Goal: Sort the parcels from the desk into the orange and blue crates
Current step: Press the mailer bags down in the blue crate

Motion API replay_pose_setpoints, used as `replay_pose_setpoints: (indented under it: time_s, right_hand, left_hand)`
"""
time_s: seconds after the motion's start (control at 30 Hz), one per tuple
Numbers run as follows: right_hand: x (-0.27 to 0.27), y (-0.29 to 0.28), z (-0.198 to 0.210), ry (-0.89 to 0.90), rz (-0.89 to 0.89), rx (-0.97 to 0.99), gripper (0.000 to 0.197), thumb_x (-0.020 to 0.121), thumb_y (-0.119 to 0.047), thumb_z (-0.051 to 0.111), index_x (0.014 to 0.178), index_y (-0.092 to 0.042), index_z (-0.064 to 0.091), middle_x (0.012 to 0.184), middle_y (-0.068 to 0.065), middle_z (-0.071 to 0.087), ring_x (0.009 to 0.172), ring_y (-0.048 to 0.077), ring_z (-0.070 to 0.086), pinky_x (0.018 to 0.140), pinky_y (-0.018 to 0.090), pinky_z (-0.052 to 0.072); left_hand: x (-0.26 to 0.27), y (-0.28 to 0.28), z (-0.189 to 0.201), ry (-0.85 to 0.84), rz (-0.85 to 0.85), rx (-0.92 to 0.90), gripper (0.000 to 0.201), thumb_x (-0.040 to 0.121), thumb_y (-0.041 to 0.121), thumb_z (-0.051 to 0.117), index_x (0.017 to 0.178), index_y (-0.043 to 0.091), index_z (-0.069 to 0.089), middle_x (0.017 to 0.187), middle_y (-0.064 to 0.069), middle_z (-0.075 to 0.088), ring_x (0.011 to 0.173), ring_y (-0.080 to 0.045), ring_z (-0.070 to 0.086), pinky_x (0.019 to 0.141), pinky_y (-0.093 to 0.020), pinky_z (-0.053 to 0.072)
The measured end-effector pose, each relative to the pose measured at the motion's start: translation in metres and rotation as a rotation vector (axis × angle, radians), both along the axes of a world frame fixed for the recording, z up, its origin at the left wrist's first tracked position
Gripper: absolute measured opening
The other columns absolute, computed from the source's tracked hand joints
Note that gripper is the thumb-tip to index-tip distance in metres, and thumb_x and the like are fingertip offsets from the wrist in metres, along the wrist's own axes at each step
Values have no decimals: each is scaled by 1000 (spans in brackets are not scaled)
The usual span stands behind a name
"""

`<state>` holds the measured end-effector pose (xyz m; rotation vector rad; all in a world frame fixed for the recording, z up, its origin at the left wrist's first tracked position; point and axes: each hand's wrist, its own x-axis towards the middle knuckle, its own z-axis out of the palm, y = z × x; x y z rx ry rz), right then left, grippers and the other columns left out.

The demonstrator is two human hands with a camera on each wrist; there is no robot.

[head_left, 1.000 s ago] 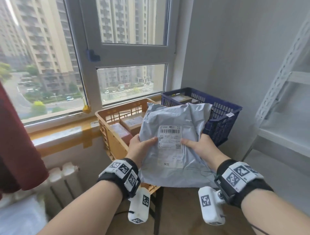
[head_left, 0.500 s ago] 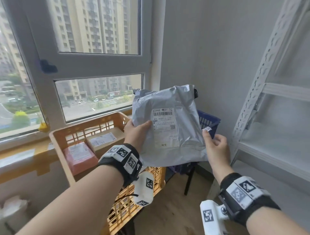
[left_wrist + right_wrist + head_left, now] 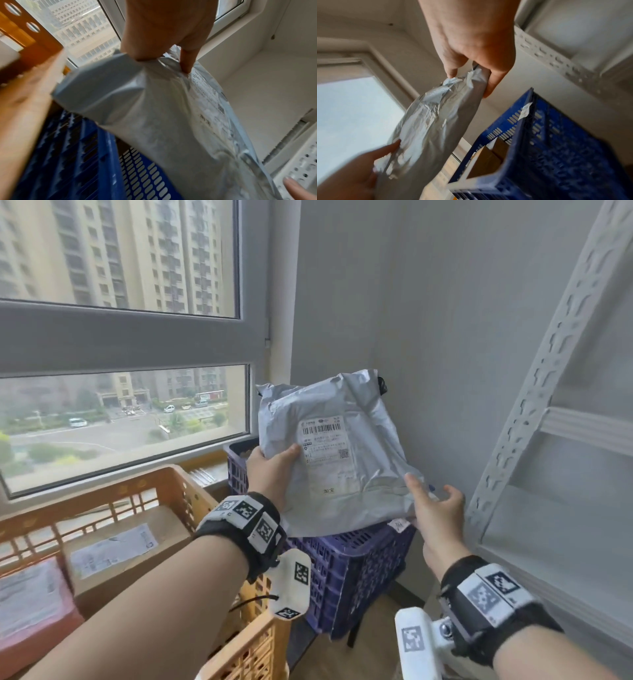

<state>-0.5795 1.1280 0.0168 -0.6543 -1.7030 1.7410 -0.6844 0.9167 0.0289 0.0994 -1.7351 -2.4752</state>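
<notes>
A grey plastic mailer parcel (image 3: 342, 474) with a white label hangs tilted above the blue crate (image 3: 359, 563). My left hand (image 3: 274, 470) grips its left edge, thumb on the label side. The left wrist view shows those fingers bunched into the parcel (image 3: 154, 115). My right hand (image 3: 435, 508) is at the lower right corner. In the right wrist view that corner of the parcel (image 3: 436, 121) lies pinched between thumb and fingers of the right hand (image 3: 471, 47). The orange crate (image 3: 164, 484) stands to the left.
The orange crate holds a brown box (image 3: 130, 542) and a pink parcel (image 3: 30, 604). A brown box (image 3: 488, 162) lies inside the blue crate (image 3: 556, 148). A white slotted metal rack (image 3: 534, 392) stands close on the right, the grey wall behind, the window to the left.
The parcel moved right, from over the orange crate to over the blue crate. My right hand came off it half a second ago and now pinches its lower right corner.
</notes>
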Motion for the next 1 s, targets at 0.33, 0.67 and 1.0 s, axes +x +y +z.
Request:
replay_pose_setpoints:
  time_s: [0.33, 0.67, 1.0]
  right_hand:
    - [-111, 7, -6, -67, 265, -308, 104, 36, -54, 95, 124, -13, 57, 118, 9, 69, 107, 28, 67, 96, 49, 53]
    - [-223, 88, 18, -248, 345, -55, 32, 83, 11, 61, 108, -7, 54, 109, 20, 63, 96, 36, 64, 90, 56, 52]
    - [-296, 104, -26, -888, 875, 471, 38, 92, 4, 55, 129, 7, 55, 127, 26, 59, 114, 38, 58, 101, 47, 47]
  left_hand:
    - [-72, 80, -17, -194, -142, 124, 45, 80, 13, 76, 119, 1, 59, 112, -18, 68, 92, -27, 68, 81, -40, 57]
    - [-141, 69, -38, -418, 172, -19, 121, 38, 59, 77, 143, 14, 39, 128, -5, 57, 109, -25, 59, 93, -39, 49]
    - [-161, 101, -74, -737, -149, -599, 63, 74, 38, 80, 125, 6, 60, 128, -13, 59, 116, -30, 58, 100, -37, 46]
